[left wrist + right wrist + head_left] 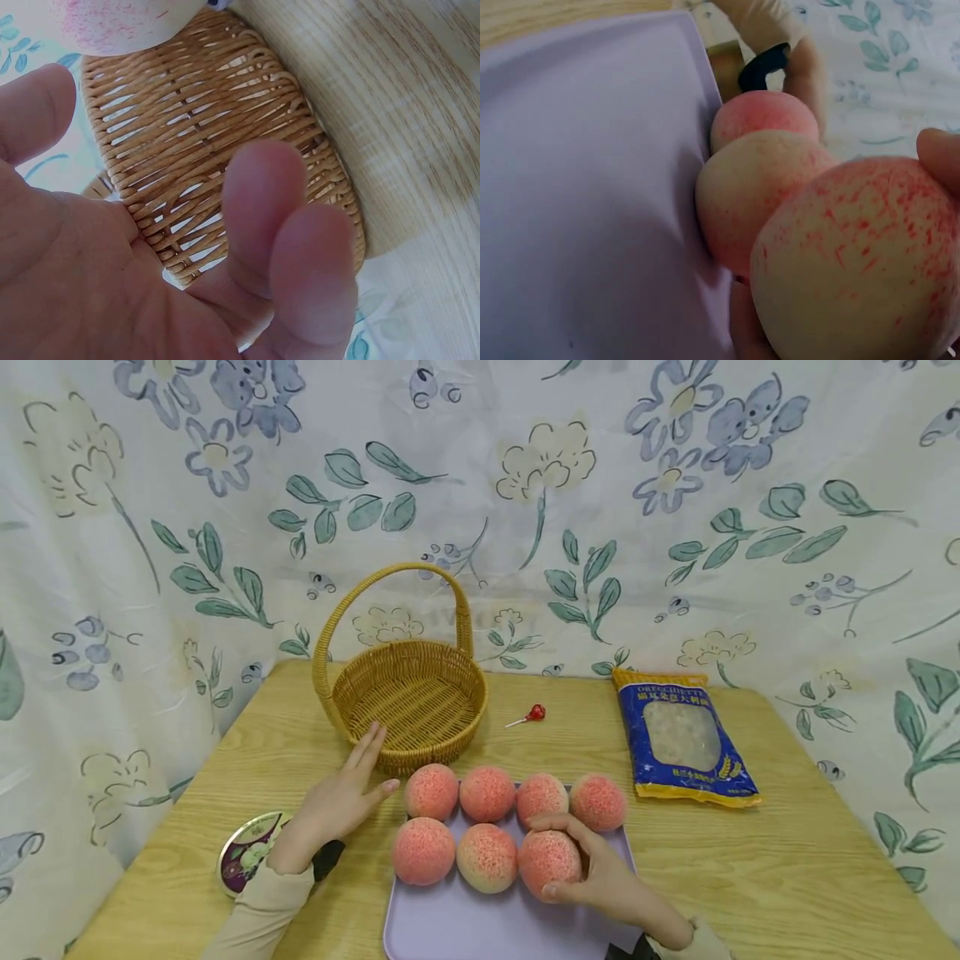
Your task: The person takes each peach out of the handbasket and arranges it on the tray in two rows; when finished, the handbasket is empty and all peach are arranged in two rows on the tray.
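Observation:
My right hand (603,881) grips a pink, red-speckled peach (549,866) at the right of the front row on a lilac tray (487,931). Thumb and fingers curl round it, and the right wrist view shows its pale side (855,262) up close. Several more peaches stand in two rows on the tray, among them a paler one (487,858) just left of the gripped one. At the near left of a wicker basket (420,756) with a tall arched handle, my left hand (337,806) has its fingers extended over the basket wall, holding nothing.
A red lollipop (536,712) lies right of the basket. Further right is a blue and yellow pasta bag (682,739). A round, purple-patterned tin (251,852) sits by my left forearm. Behind the wooden table (787,860) hangs a floral curtain (480,527).

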Tool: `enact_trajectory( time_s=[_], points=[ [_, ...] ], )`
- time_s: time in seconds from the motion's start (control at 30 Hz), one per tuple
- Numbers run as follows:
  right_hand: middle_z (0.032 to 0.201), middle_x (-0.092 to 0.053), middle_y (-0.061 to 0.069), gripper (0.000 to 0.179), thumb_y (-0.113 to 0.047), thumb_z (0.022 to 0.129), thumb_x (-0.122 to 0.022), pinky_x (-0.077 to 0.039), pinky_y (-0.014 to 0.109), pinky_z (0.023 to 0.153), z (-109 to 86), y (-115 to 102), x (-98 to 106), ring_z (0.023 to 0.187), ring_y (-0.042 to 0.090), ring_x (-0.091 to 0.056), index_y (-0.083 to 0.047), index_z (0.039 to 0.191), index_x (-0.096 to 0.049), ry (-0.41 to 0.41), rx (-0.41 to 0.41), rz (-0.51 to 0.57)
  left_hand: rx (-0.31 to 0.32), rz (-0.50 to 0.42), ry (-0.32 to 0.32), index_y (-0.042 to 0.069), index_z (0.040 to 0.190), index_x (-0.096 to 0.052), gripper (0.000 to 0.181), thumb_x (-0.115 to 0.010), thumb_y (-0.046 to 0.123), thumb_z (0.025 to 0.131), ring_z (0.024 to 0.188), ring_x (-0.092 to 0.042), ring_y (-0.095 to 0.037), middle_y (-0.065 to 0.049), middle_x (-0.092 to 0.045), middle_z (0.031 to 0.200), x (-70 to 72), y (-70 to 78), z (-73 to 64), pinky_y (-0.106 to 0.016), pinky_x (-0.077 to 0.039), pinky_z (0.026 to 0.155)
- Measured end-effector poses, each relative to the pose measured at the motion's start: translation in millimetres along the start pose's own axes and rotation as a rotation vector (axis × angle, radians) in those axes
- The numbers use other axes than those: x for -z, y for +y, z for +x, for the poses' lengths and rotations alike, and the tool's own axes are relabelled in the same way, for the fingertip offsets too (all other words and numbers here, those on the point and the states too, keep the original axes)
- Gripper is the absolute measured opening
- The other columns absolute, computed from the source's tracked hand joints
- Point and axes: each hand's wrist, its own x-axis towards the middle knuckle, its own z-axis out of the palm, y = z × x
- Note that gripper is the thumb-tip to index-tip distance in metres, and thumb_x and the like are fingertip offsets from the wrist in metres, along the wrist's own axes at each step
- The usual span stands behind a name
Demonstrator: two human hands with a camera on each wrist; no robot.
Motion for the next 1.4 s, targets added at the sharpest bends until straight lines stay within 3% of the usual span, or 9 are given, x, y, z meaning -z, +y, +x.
enact_trajectory(
  time_s=[0.23,0.4,0.63,0.83,0.9,1.0,1.1,1.2,1.4],
  points=[
    [0.143,-0.046,0.02,0.055,-0.006,0.086,-0.071,-0.039,0.016,0.1,-3.6,9,-1,0.127,-0.007,-0.043,-0.005,0.135,-0.046,-0.065,-0.025,-0.076,-0.001,-0.006,0.0,0.013,0.157,-0.004,0.08,-0.052,0.039,0.099,0.096,-0.066,-0.045,-0.015,-0.007,0.164,0.1,0.1,-1.5,-0.034,-0.044,0.05],
    [0.149,-0.041,0.016,0.054,-0.006,0.091,-0.064,-0.029,0.013,0.107,-6.6,13,-4,0.135,-0.008,-0.033,-0.002,0.14,-0.041,-0.102,0.017,-0.116,-0.003,-0.009,-0.002,0.014,0.158,-0.002,0.081,-0.052,0.039,0.099,0.091,-0.067,-0.042,-0.016,-0.007,0.164,1.0,-0.6,-1.4,-0.032,-0.043,0.049],
    [0.149,-0.039,0.014,0.049,-0.011,0.099,-0.051,-0.02,0.011,0.111,-7.6,7,-2,0.138,-0.008,-0.025,-0.01,0.146,-0.036,-0.097,0.023,-0.307,-0.002,0.005,-0.003,0.015,0.158,0.0,0.082,-0.052,0.04,0.099,0.081,-0.068,-0.036,-0.016,-0.006,0.164,1.8,-0.9,-0.2,-0.031,-0.041,0.046],
    [0.153,-0.033,0.021,0.045,-0.013,0.104,-0.039,-0.018,0.007,0.108,-9.1,-4,1,0.136,-0.015,-0.02,-0.005,0.148,-0.034,-0.102,-0.102,-0.185,-0.013,-0.009,-0.011,0.015,0.158,0.0,0.082,-0.052,0.04,0.099,0.086,-0.067,-0.04,-0.016,-0.005,0.164,-0.9,-1.2,1.7,-0.032,-0.042,0.047],
    [0.151,-0.037,0.021,0.042,-0.013,0.105,-0.038,-0.021,0.008,0.108,-9.0,-9,0,0.136,-0.013,-0.024,-0.004,0.146,-0.038,-0.073,-0.105,-0.209,-0.017,-0.021,-0.016,0.015,0.157,0.0,0.083,-0.052,0.04,0.099,0.088,-0.067,-0.041,-0.016,-0.004,0.164,-1.4,-1.2,2.3,-0.032,-0.042,0.047],
    [0.14,-0.051,0.016,0.035,-0.014,0.103,-0.044,-0.038,0.017,0.103,-7.4,-18,-1,0.131,0.0,-0.042,-0.006,0.137,-0.052,0.028,-0.055,-0.396,-0.025,-0.028,-0.022,0.013,0.157,0.0,0.083,-0.053,0.038,0.098,0.093,-0.066,-0.044,-0.017,-0.004,0.164,-0.8,-0.8,3.2,-0.032,-0.043,0.048],
    [0.129,-0.059,0.01,0.029,-0.016,0.101,-0.051,-0.05,0.026,0.089,-3.9,-24,-2,0.118,0.012,-0.054,-0.01,0.127,-0.06,0.101,-0.047,-0.523,-0.024,-0.028,-0.028,0.01,0.157,-0.001,0.085,-0.054,0.038,0.098,0.1,-0.064,-0.048,-0.019,-0.003,0.163,2.1,0.0,2.3,-0.033,-0.046,0.05],
    [0.129,-0.059,0.008,0.028,-0.019,0.099,-0.056,-0.053,0.029,0.085,0.3,-29,0,0.116,0.02,-0.056,-0.012,0.124,-0.062,0.117,-0.082,-0.535,-0.013,-0.018,-0.037,0.008,0.157,-0.003,0.085,-0.055,0.039,0.097,0.109,-0.059,-0.05,-0.02,-0.005,0.163,7.1,1.5,-1.8,-0.041,-0.052,0.058],
    [0.139,-0.052,0.012,0.034,-0.022,0.097,-0.058,-0.045,0.054,0.099,8.8,-41,14,0.128,0.037,-0.049,-0.012,0.13,-0.058,0.187,-0.136,-0.583,-0.003,0.035,-0.006,0.0,0.153,-0.021,0.075,-0.054,0.038,0.098,0.125,-0.049,-0.05,-0.024,-0.021,0.158,21.3,10.6,-14.1,-0.06,-0.049,0.088]
  ],
)
